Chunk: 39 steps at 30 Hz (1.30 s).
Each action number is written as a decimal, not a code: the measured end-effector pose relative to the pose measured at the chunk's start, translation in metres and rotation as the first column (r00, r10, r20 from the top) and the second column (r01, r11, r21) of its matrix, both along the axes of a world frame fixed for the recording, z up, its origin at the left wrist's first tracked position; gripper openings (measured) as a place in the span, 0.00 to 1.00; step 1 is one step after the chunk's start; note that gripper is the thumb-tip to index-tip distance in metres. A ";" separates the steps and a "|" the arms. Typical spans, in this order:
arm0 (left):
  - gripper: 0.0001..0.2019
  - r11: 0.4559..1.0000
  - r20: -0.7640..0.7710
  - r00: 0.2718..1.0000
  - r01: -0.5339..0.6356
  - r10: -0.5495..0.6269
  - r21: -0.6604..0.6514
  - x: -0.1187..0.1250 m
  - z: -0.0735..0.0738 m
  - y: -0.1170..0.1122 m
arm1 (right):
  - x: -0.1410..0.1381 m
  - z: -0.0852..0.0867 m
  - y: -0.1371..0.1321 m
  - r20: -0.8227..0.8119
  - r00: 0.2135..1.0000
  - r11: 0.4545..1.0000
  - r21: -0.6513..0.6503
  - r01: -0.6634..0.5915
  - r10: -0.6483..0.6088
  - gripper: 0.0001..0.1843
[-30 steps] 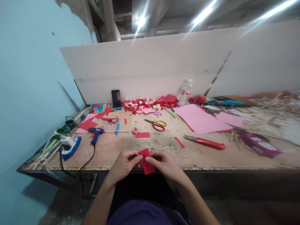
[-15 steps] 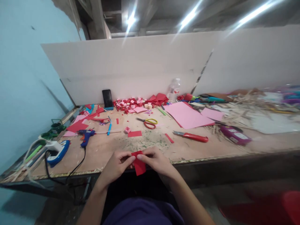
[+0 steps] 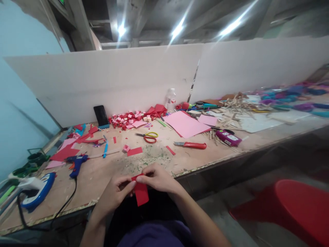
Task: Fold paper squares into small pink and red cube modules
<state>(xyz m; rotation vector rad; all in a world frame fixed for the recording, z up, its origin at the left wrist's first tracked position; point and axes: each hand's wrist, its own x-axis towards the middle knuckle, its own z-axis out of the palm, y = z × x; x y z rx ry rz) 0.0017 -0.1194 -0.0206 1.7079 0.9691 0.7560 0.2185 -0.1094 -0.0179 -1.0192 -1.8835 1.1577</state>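
Note:
A strip of red paper (image 3: 142, 195) hangs between my two hands, just off the table's front edge. My left hand (image 3: 115, 190) pinches its upper left corner between thumb and fingers. Opposite it, my right hand (image 3: 155, 178) grips the top edge with the thumb on the near face. The fingers behind the paper are partly hidden. Beyond my hands lie a flat red paper rectangle (image 3: 135, 151), a small pink paper box (image 3: 126, 148) and a narrow red strip (image 3: 170, 150).
Scissors (image 3: 149, 137) and a red-handled utility knife (image 3: 191, 145) lie mid-table. A blue glue gun (image 3: 77, 163) and power strip (image 3: 41, 192) are at left. Small paper cubes (image 3: 125, 120), a phone (image 3: 101, 116) and a bottle (image 3: 171, 99) stand behind. A red stool (image 3: 303, 206) is at right.
The view has swung to the right, so the table things appear further left and more of the red stool shows. Both hands still hold the red paper strip.

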 end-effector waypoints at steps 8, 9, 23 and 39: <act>0.19 1.000 -0.030 0.999 0.025 -0.024 0.019 0.001 0.000 0.000 | 0.000 0.001 0.001 0.009 0.999 0.998 0.055 -0.038 0.038 0.28; 0.19 0.999 -0.035 0.999 0.028 -0.027 0.026 0.001 0.000 0.000 | 0.001 0.001 0.001 0.013 0.999 0.998 0.059 -0.037 0.036 0.29; 0.18 0.996 0.146 0.986 -0.076 0.081 -0.041 0.001 -0.003 0.004 | -0.004 0.013 -0.004 -0.096 0.980 0.983 -0.043 -0.178 0.173 0.20; 0.18 0.980 0.254 0.947 -0.179 0.195 -0.084 0.004 -0.007 0.008 | -0.002 0.006 0.004 0.042 0.998 0.999 0.027 -0.048 0.047 0.24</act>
